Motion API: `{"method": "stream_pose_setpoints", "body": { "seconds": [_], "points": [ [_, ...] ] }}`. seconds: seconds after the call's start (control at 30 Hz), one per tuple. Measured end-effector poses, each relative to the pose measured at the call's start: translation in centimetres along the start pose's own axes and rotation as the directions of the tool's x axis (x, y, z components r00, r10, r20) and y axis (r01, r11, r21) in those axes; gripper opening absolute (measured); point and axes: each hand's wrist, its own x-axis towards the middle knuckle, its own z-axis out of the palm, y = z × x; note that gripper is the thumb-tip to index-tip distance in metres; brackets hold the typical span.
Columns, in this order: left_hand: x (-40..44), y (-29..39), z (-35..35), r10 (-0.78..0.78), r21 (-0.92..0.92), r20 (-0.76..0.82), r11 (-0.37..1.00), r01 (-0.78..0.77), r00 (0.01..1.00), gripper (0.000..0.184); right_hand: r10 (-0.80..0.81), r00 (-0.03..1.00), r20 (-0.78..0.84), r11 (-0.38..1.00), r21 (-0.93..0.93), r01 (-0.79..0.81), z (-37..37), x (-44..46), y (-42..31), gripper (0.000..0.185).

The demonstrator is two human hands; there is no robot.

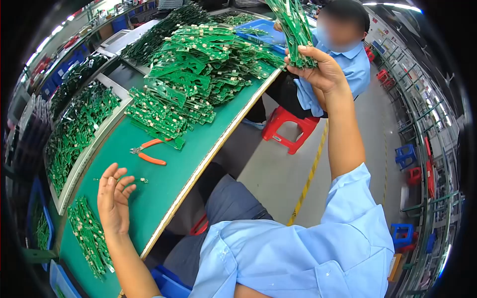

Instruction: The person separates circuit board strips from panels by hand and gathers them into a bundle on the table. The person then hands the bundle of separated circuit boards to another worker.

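Observation:
My right hand [318,72] is raised past the table edge, closed around a bundle of green circuit boards [293,30] that stands nearly upright. My left hand [115,201] hovers over the green table with its fingers apart and nothing in it. Just beyond it lie diagonal cutters [151,151] with orange handles. A small board fragment [143,180] rests beside the left fingertips. Nearer me, to the left of that forearm, is a small pile of narrow circuit boards [89,236]. A large heap of green circuit boards [198,64] covers the far part of the table.
A framed tray of green boards [82,139] runs along the left side. At the far end sits a blue tray [266,32]. A co-worker in a blue shirt [355,69] sits beyond my right hand, near a red stool [290,129].

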Motion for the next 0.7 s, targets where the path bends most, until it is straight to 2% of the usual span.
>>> {"method": "stream_pose_setpoints", "body": {
  "seconds": [0.17,0.37,0.4,0.7],
  "points": [
    [0.1,-0.4,0.2,-0.049,0.035,-0.028,0.998,0.050,0.998,0.038,0.089,0.989,-0.115,0.994,0.073,-0.081,-4.9,1.8,1.0,0.028],
    [0.2,-0.8,0.1,-0.075,0.099,-0.034,0.992,0.078,0.997,0.029,0.136,0.972,-0.193,0.987,0.105,-0.117,-5.8,3.3,3.0,0.024],
    [0.3,-0.8,0.1,-0.079,0.108,-0.034,0.991,0.083,0.996,0.028,0.096,0.975,-0.203,0.993,0.082,-0.080,-5.1,3.1,3.2,0.025],
    [0.5,-1.2,0.2,-0.110,0.229,-0.096,0.965,0.129,0.989,0.026,0.071,0.973,-0.221,0.995,0.090,-0.052,-5.9,4.9,4.6,0.026]
  ]
}}
